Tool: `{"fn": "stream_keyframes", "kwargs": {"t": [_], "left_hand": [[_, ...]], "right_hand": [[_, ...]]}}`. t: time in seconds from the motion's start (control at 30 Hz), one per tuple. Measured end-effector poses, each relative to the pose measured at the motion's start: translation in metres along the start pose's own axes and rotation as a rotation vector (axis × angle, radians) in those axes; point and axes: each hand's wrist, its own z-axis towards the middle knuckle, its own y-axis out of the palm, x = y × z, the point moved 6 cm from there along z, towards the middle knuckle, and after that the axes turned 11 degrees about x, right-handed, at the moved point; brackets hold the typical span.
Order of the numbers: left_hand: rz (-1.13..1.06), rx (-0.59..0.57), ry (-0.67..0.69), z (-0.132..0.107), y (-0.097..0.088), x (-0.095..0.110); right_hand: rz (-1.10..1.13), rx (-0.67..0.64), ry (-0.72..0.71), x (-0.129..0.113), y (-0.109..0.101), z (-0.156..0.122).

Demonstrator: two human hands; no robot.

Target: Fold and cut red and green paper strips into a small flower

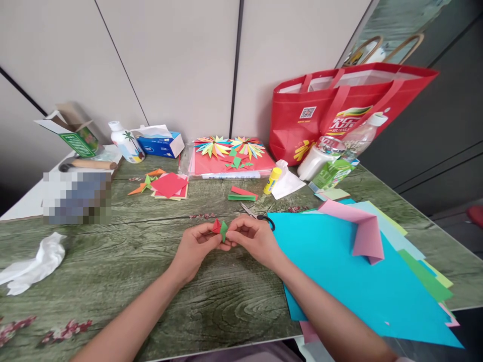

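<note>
Both my hands meet over the middle of the green wood-grain table (124,271). My left hand (196,246) and my right hand (254,239) pinch a small folded paper piece (220,229), red on the left and green on the right, between their fingertips. Scissors (258,215) lie just behind my right hand. Large sheets of coloured paper (339,271), blue on top with a folded pink sheet (362,229), lie to the right of my right hand.
Behind the hands lie folded red and green strips (242,194), a glue stick (272,180), a red paper stack (169,185) and paper starbursts (228,147). A red bag (339,108), bottles, a tissue box (160,142) and a crumpled tissue (33,264) stand around.
</note>
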Motion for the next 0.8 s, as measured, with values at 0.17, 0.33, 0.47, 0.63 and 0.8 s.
{"fn": "stream_keyframes", "kwargs": {"t": [0.17,0.33,0.47,0.63,0.8], "left_hand": [[0.017,-0.005,0.033,-0.0008,0.0013,0.0017],[0.041,-0.013,-0.011,-0.0025,0.0031,0.0002],[-0.043,0.019,-0.044,-0.0025,0.0037,-0.0016],[-0.069,0.123,-0.073,-0.0003,-0.0015,-0.0068],[-0.157,0.137,-0.095,-0.0024,-0.001,-0.008]], "right_hand": [[-0.068,-0.014,-0.137,-0.0065,0.0024,-0.0024],[-0.259,0.018,-0.236,-0.0081,-0.0006,-0.001],[-0.305,0.01,-0.269,-0.0101,-0.0012,-0.0011],[-0.23,-0.07,-0.285,-0.0089,0.0041,-0.0042],[-0.244,-0.018,-0.316,-0.0051,0.0037,-0.0057]]}}
